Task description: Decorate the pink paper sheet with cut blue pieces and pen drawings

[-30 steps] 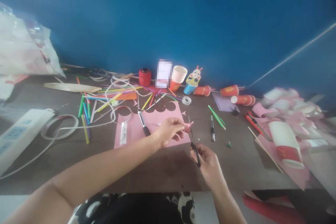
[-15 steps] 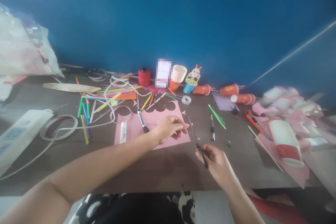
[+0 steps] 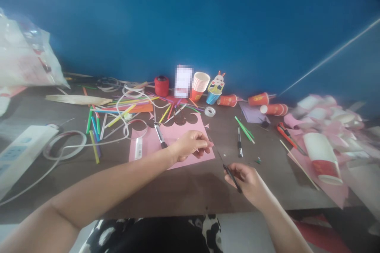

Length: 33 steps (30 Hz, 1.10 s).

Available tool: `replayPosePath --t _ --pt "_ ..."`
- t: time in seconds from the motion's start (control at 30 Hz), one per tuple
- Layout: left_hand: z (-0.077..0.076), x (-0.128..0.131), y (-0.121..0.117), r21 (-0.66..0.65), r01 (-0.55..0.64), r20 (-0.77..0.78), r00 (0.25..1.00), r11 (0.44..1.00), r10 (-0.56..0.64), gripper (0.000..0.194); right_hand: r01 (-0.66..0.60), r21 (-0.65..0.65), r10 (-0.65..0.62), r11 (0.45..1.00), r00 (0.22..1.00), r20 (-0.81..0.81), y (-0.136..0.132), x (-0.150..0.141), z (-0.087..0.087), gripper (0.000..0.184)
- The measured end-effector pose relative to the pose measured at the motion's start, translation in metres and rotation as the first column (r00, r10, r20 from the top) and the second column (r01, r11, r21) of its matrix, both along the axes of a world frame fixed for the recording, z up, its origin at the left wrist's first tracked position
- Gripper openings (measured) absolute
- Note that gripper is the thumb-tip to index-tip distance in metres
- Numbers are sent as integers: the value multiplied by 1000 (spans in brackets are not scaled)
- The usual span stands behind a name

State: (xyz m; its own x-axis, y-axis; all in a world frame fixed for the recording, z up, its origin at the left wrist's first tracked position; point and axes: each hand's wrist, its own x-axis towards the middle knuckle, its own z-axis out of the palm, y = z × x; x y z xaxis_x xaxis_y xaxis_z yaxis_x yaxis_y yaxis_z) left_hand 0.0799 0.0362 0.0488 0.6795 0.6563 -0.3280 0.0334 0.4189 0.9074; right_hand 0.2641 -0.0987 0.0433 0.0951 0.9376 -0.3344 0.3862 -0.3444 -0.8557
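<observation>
My left hand (image 3: 191,145) is closed in a pinch on a small pink paper piece (image 3: 209,145), just above the right edge of a pink paper sheet (image 3: 175,136) on the dark table (image 3: 184,185). My right hand (image 3: 247,182) grips black-handled scissors (image 3: 230,172), whose thin blades point up and left toward the pink piece. The two hands are a short way apart.
Coloured sticks (image 3: 118,112), white cord, a black knife (image 3: 158,134), a red thread spool (image 3: 161,85), a tape roll (image 3: 209,111), stacked and fallen red paper cups (image 3: 258,99), a black pen (image 3: 239,142), a power strip (image 3: 20,150) and a heap of pink-and-white cups (image 3: 323,142) crowd the table.
My right hand with the scissors has drawn down and to the right, away from the pink piece. The left hand has sunk slightly toward the pink sheet.
</observation>
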Motion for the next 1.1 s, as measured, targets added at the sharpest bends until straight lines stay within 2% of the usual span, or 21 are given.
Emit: replayPosePath --t 0.2,0.4,0.57,0.73,0.87,0.97,1.1 --pt "4 -1 -1 17 41 -46 998 999 -40 10 -43 -35 42 998 999 -15 1 1 1 28" --pt "2 -1 0 23 53 -74 996 998 -51 5 -35 -48 34 998 999 -15 0 3 -1 28" --pt "-3 -1 1 -68 42 -15 999 997 -43 6 2 -17 -2 1000 1000 -14 -1 -3 -4 27" --pt "-11 1 -1 -266 1 86 996 964 23 13 52 32 -54 998 997 62 1 -12 -4 25" --pt "-16 4 -6 -389 -55 128 985 919 113 13 79 59 -83 995 995 54 1 -16 -9 24" --pt "-17 6 -10 -435 -139 109 973 889 205 15 82 63 -85 995 996 37 1 -18 -14 22" --pt "-14 7 -15 -414 -217 93 956 884 278 16 81 62 -82 995 997 15 0 -20 -16 20"
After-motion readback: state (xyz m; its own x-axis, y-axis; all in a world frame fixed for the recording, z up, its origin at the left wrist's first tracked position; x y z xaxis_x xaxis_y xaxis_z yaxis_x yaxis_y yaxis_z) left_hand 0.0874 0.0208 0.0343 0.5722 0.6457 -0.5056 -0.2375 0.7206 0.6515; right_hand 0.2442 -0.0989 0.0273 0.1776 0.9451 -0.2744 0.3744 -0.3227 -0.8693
